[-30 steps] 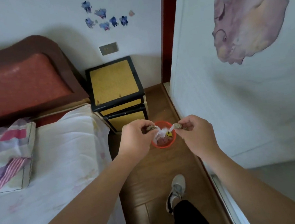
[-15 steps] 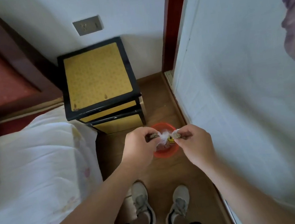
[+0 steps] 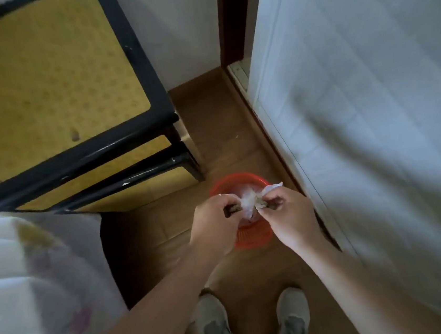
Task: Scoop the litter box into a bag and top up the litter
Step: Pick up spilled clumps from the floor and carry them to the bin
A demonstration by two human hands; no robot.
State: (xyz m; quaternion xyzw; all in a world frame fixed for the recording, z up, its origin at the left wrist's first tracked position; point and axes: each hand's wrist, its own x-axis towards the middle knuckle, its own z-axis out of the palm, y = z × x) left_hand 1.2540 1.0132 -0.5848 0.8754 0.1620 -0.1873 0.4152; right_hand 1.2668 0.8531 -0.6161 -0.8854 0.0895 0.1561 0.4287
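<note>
A thin white plastic bag (image 3: 249,201) hangs between my two hands, directly above a small red basket bin (image 3: 252,238) on the wooden floor. My left hand (image 3: 214,222) pinches the bag's left edge, where a dark clump shows between the fingers. My right hand (image 3: 283,213) pinches the right edge, and a white corner of the bag sticks up past its knuckles. The bag's lower part dips toward the bin; what it holds is hidden. No litter box is in view.
A black-framed yellow bedside cabinet (image 3: 50,103) stands at the upper left. A white-covered bed (image 3: 32,284) fills the lower left. A white sliding door (image 3: 373,122) lines the right side. My two grey shoes (image 3: 254,325) stand on the narrow wooden floor strip (image 3: 208,118).
The view has tilted down and drawn closer to the bin and cabinet. Both hands keep their pinch on the bag and sit lower, nearer the red bin.
</note>
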